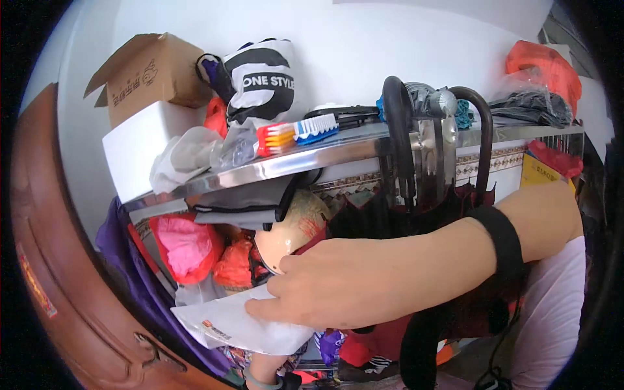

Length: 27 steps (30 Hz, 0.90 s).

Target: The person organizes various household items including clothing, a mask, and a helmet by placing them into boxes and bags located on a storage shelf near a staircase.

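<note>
A white flat packet (227,315) with a small orange-and-dark print lies tilted in front of the lower shelf. My right hand (312,286), with a black band round its wrist, reaches across from the right; its bent fingers grip the packet's upper right part. Below the packet, the wrist of my left hand (263,367) shows with a pale band; its fingers are hidden behind the packet. Just beyond my right hand sits a cream helmet (292,227), partly covered. Red bags (237,263) and a pink bundle (185,247) lie to its left.
A metal shelf (279,162) spans the view, carrying a cardboard box (159,71), a white box (153,140), a black-and-white bag (263,78) and brushes (299,133). Hooked umbrella handles (398,130) hang on its front. A brown wooden door (62,260) stands at the left.
</note>
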Each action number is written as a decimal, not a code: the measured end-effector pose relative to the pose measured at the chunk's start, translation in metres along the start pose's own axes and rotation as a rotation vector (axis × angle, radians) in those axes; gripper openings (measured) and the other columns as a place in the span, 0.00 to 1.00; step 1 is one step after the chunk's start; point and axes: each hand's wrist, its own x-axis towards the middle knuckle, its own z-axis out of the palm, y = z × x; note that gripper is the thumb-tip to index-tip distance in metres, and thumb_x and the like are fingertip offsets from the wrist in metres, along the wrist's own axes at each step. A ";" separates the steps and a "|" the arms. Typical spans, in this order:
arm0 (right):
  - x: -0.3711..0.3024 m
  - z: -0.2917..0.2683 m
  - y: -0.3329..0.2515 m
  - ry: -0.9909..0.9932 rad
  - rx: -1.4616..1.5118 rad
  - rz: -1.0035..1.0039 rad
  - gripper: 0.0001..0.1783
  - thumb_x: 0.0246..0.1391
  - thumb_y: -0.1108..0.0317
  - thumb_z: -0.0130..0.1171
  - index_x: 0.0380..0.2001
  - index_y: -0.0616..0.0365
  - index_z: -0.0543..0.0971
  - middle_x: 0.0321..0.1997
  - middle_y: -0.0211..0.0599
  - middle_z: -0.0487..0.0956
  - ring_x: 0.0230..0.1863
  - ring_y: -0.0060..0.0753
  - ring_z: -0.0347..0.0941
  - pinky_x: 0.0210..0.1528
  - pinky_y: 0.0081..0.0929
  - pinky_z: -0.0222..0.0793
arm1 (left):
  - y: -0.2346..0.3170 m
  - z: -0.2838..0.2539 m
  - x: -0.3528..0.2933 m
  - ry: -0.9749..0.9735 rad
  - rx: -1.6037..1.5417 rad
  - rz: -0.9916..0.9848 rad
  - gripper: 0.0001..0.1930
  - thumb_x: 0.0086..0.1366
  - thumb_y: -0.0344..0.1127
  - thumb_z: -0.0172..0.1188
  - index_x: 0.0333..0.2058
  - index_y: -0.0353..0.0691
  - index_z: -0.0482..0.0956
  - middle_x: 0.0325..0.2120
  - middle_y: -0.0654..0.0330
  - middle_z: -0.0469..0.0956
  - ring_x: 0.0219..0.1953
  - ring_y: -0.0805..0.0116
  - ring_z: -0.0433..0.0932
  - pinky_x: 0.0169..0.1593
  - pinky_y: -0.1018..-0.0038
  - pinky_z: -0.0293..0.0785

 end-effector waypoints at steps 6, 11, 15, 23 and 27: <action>0.013 -0.008 0.001 0.253 -0.047 0.027 0.09 0.44 0.71 0.50 0.32 0.58 0.69 0.27 0.39 0.70 0.31 0.39 0.72 0.28 0.27 0.71 | 0.021 -0.036 0.021 -0.090 -0.024 0.133 0.32 0.46 0.36 0.66 0.49 0.31 0.63 0.43 0.53 0.70 0.45 0.64 0.70 0.49 0.69 0.66; -0.012 -0.067 0.034 0.758 -0.393 0.242 0.07 0.41 0.68 0.52 0.27 0.56 0.73 0.22 0.42 0.75 0.27 0.43 0.74 0.31 0.37 0.70 | 0.071 -0.069 0.049 0.050 -0.164 0.186 0.40 0.47 0.42 0.65 0.55 0.31 0.56 0.46 0.53 0.68 0.48 0.64 0.68 0.49 0.69 0.65; -0.055 -0.115 0.072 1.010 -0.736 0.329 0.09 0.42 0.64 0.56 0.26 0.57 0.73 0.23 0.45 0.74 0.28 0.49 0.72 0.32 0.40 0.67 | 0.096 -0.085 0.105 0.223 0.014 0.441 0.18 0.56 0.30 0.54 0.46 0.32 0.68 0.39 0.54 0.74 0.43 0.67 0.72 0.44 0.76 0.67; -0.104 -0.135 0.078 1.138 -0.601 0.587 0.08 0.44 0.69 0.55 0.27 0.61 0.71 0.24 0.49 0.74 0.29 0.50 0.72 0.33 0.36 0.68 | 0.172 -0.079 0.224 0.068 0.741 0.573 0.16 0.56 0.33 0.55 0.43 0.36 0.72 0.38 0.55 0.75 0.39 0.68 0.74 0.41 0.74 0.69; -0.101 -0.119 0.126 1.080 -0.866 0.545 0.08 0.44 0.63 0.54 0.27 0.55 0.72 0.23 0.43 0.75 0.29 0.48 0.73 0.31 0.40 0.68 | 0.196 -0.059 0.240 -0.215 1.045 0.319 0.24 0.53 0.45 0.60 0.46 0.40 0.71 0.38 0.50 0.75 0.38 0.59 0.75 0.42 0.69 0.69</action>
